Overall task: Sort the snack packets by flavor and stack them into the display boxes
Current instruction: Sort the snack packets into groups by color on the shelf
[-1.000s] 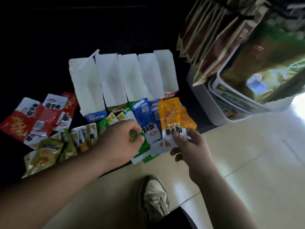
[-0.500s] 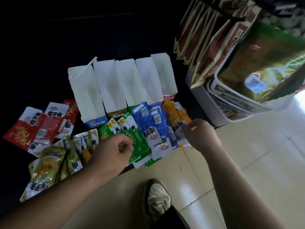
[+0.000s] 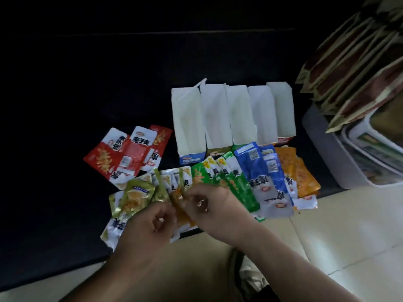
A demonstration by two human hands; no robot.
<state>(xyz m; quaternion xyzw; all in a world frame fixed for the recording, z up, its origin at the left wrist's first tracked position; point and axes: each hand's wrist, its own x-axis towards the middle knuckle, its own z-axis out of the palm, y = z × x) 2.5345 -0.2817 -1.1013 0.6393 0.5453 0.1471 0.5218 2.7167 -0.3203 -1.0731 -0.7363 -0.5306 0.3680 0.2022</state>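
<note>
Dark mat (image 3: 65,192) before the display boxes (image 3: 218,118): left hand (image 3: 150,227) and right hand (image 3: 216,208) pinch an orange packet (image 3: 180,211); red packets (image 3: 130,153) read 魔芋爽.

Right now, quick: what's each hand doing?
Left hand: pinching the orange snack packet.
Right hand: pinching the same orange snack packet.

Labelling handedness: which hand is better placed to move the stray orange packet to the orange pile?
Right, probably. The right hand pinches the orange packet and is nearer the orange pile at far right; the left hand would have to cross it.
</note>
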